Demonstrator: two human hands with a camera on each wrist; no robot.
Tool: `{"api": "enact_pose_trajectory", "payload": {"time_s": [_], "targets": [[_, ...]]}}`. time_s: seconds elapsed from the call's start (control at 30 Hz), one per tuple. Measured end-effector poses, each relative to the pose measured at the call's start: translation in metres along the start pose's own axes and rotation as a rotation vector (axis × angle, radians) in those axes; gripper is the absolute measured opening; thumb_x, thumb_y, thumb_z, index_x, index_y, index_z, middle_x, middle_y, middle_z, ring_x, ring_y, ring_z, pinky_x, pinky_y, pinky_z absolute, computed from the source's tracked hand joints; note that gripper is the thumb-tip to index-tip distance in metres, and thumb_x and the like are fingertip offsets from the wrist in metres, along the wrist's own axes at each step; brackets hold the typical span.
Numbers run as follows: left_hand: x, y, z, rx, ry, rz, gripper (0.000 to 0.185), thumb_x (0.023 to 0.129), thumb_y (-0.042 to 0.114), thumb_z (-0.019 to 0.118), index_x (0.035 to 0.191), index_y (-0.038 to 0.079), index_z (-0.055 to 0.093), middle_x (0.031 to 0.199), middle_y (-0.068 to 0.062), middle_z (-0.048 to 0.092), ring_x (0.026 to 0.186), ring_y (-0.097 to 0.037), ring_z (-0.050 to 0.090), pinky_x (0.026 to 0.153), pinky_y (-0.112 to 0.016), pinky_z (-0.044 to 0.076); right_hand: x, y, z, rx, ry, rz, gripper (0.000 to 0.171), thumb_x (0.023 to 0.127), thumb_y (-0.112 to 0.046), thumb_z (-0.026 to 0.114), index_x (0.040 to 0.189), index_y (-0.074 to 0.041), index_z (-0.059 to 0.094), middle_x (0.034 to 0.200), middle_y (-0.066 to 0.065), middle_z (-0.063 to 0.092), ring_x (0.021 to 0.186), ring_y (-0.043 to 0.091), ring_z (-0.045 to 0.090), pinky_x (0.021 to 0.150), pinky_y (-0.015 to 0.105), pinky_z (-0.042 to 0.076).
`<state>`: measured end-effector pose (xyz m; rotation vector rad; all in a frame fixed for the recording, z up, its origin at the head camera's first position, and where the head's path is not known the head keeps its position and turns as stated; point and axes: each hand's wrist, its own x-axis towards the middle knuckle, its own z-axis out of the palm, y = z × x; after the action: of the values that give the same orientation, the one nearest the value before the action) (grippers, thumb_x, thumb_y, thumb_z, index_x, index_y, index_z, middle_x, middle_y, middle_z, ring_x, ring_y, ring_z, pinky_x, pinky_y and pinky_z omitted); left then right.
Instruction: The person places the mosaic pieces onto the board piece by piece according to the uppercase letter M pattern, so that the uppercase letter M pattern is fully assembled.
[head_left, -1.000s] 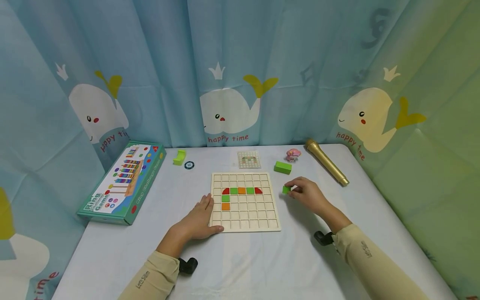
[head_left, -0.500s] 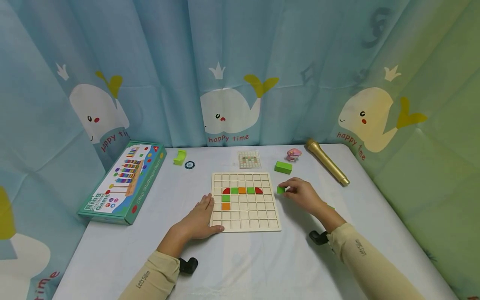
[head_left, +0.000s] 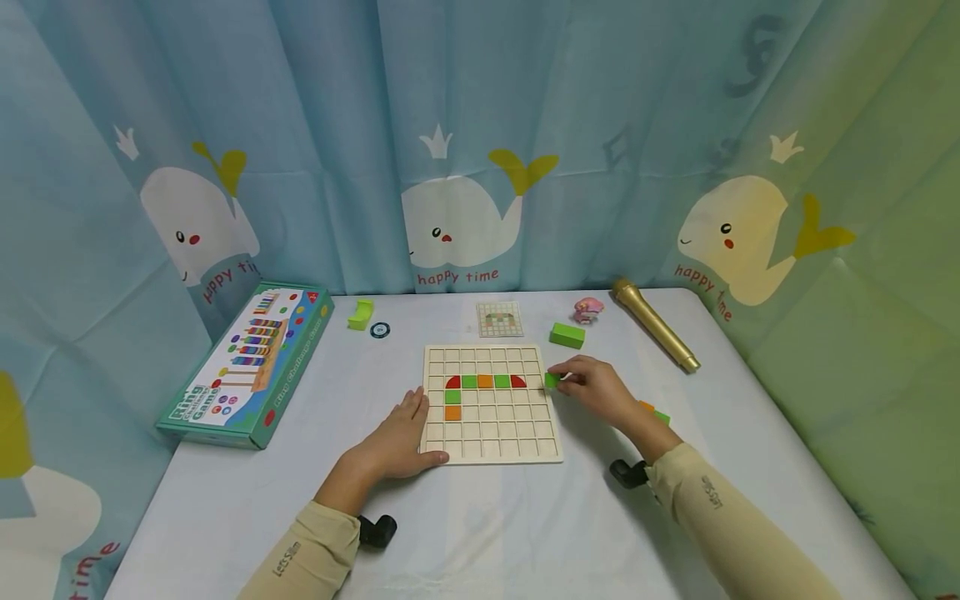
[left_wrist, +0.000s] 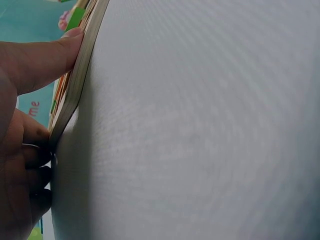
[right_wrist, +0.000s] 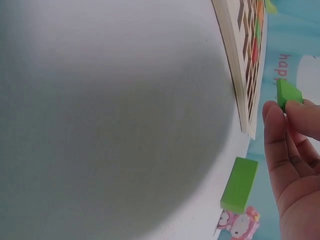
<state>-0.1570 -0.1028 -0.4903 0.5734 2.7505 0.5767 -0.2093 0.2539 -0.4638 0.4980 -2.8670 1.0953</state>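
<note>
A wooden grid board (head_left: 491, 442) lies mid-table with red, green and orange tiles in its upper rows. My right hand (head_left: 592, 390) pinches a small green tile (head_left: 552, 380) at the board's right edge, level with the coloured row; the right wrist view shows the green tile (right_wrist: 288, 95) between my fingertips (right_wrist: 280, 120), just off the board (right_wrist: 235, 65). My left hand (head_left: 401, 433) lies flat against the board's lower left corner, its thumb (left_wrist: 47, 57) pressed on the board's edge (left_wrist: 80, 75).
A green block (head_left: 567, 335), a pink toy (head_left: 587, 309), a pattern card (head_left: 498, 319) and a gold microphone (head_left: 654, 335) lie behind the board. A game box (head_left: 247, 367) sits left. Loose orange and green tiles (head_left: 654, 412) lie beside my right forearm.
My right hand has carried the green tile leftward from the table to the board's right edge, uncovering loose tiles behind it. The left hand has stayed put.
</note>
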Motion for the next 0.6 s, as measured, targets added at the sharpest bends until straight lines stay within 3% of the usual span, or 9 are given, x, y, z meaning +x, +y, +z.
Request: {"api": "enact_pose_trajectory", "payload": {"time_s": [0.6], "targets": [[0.002, -0.003, 0.003, 0.014, -0.005, 0.004, 0.103, 0.089, 0.051, 0.072, 0.156, -0.007, 0.021, 0.166, -0.02, 0.011, 0.153, -0.033, 0.009, 0.121, -0.046, 0.018, 0.01, -0.01, 0.013, 0.097, -0.045, -0.017, 0.021, 0.093, 0.004, 0.068, 0.111, -0.002, 0.075, 0.098, 0.007, 0.07, 0.078, 0.017, 0.067, 0.068, 0.029, 0.056]]}}
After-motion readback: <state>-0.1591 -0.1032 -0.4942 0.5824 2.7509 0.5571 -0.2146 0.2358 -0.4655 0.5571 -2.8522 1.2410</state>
